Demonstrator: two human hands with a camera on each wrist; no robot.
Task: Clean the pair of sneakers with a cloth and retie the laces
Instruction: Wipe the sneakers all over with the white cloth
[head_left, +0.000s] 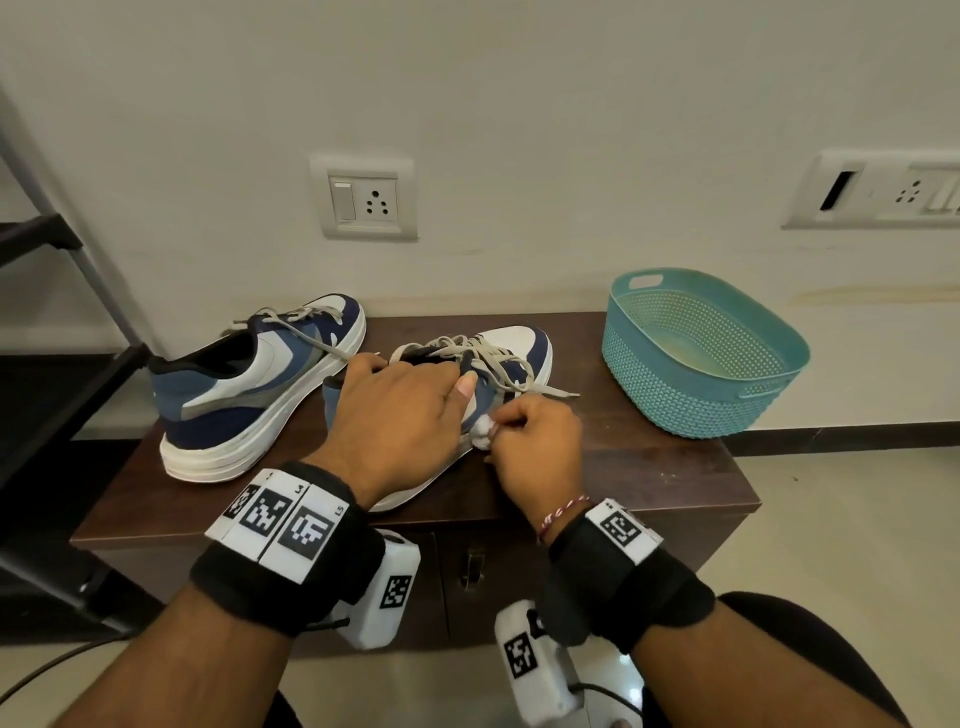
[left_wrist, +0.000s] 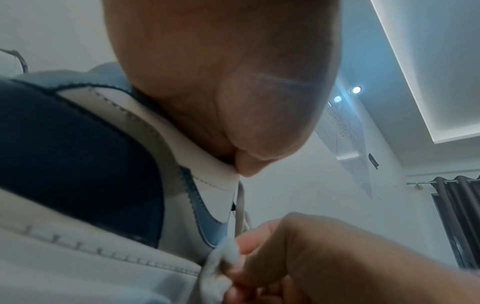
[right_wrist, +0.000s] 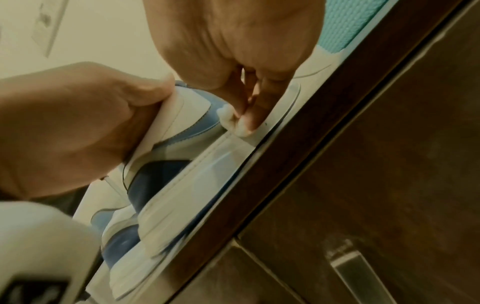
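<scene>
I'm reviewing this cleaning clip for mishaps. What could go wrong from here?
1. The near sneaker sits close to the cabinet's front edge; the left hand holds it, but a hard wipe might push it off.
2. Its loose laces trail beside the right hand and could snag.
3. The cloth is a small wad pinched in the fingertips, so it may slip out.

Dark glossy wood cabinet, perforated plastic basket
</scene>
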